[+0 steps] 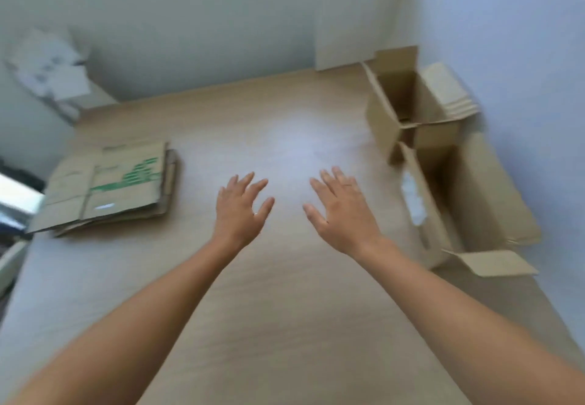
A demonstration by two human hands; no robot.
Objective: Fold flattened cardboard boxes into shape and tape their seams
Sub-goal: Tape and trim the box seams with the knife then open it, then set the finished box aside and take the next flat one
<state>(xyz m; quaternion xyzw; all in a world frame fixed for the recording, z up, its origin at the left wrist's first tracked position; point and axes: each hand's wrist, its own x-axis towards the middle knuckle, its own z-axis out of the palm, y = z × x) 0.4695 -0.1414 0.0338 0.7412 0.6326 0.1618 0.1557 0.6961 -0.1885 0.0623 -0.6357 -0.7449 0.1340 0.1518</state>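
Flattened brown cardboard boxes (107, 189), a low stack with green print on the top sheet, lie to the left of our hands and slightly beyond them. The left hand (242, 206) is plainly the nearer one, with bare surface between it and the stack's right edge. The stack's longer side seems to run across us, so that right edge is the one facing the left hand.

We hold both hands palm down, fingers spread apart and gripping nothing, the right hand (343, 214) just beside the left. Whether they touch the surface we cannot tell.

Under and around them the pale wood-grain surface (285, 293) gives open room, which we judge enough to draw a sheet in and square it up. To the right of the right hand a long brown open box (468, 195) lies with its flaps out. Beyond it an upright brown open box (402, 110) stands against the white walls (205, 24), so swinging flaps that way looks cramped. We see no tape roll.
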